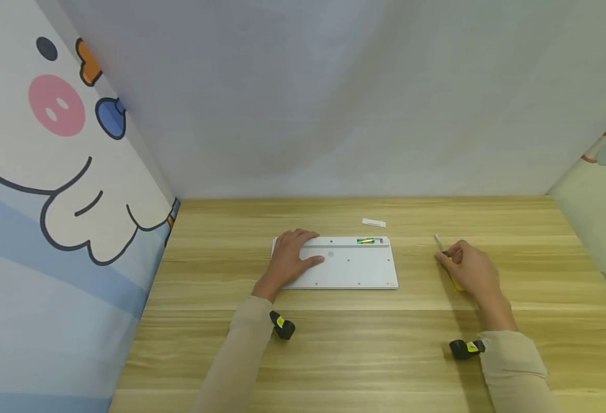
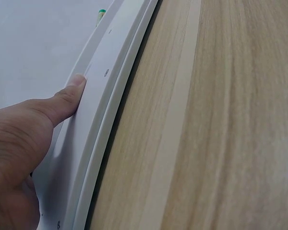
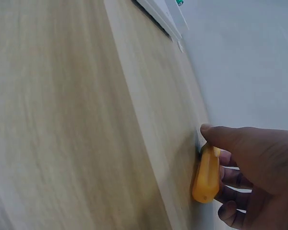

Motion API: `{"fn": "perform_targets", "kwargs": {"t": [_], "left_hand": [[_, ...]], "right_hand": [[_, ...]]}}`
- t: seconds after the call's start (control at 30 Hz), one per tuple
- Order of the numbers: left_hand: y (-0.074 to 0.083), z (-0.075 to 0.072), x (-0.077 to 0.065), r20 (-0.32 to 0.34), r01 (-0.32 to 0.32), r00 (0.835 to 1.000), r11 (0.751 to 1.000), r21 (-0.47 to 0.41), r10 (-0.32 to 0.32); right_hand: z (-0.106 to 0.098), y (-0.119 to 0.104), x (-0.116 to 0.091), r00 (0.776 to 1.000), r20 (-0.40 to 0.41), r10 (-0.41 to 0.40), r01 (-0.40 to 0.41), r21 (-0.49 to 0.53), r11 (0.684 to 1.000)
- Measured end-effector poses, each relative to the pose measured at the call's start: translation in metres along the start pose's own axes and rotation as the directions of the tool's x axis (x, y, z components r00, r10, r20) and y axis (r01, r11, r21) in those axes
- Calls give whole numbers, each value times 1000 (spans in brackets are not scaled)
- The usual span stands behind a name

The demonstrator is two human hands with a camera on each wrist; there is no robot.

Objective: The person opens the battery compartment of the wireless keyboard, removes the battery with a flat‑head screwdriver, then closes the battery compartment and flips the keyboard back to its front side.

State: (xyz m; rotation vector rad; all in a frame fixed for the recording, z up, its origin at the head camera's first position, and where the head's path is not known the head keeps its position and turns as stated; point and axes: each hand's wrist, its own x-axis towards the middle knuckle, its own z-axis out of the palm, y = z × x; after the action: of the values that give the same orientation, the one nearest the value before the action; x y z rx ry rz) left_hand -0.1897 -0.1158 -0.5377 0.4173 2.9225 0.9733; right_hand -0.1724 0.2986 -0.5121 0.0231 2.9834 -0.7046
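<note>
A white keyboard (image 1: 352, 272) lies face down on the table, with small screws dotting its back. Along its far edge, a green and gold battery (image 1: 365, 241) shows in an uncovered slot. My left hand (image 1: 291, 258) rests on the keyboard's left end, fingers spread toward the far edge; the left wrist view shows the thumb (image 2: 69, 98) lying on the back panel. To the right of the keyboard, my right hand (image 1: 470, 267) pinches a yellow-handled screwdriver (image 3: 207, 179) between thumb and fingers, low over the wood. Its pale shaft points away from me.
A thin white strip, like a battery cover (image 1: 373, 222), lies just beyond the keyboard. The wooden table (image 1: 365, 350) ends at a pale curtain-like wall (image 1: 344, 115) at the back. A cartoon-printed panel (image 1: 86, 189) borders the left side.
</note>
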Motion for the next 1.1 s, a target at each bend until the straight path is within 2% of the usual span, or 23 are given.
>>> {"fn": "perform_targets", "kwargs": {"t": [0.5, 0.73, 1.1], "left_hand": [[0, 0, 0, -5, -6, 1000, 1000, -6, 6], [-1, 0, 0, -6, -14, 1000, 1000, -8, 14], [-2, 0, -1, -5, -24, 1000, 1000, -12, 24]], "right_hand": [[-15, -19, 5, 997, -51, -50, 53, 52, 997], [-14, -38, 17, 983, -104, -148, 154, 57, 986], [1, -69, 34, 970, -39, -241, 243, 87, 966]]}}
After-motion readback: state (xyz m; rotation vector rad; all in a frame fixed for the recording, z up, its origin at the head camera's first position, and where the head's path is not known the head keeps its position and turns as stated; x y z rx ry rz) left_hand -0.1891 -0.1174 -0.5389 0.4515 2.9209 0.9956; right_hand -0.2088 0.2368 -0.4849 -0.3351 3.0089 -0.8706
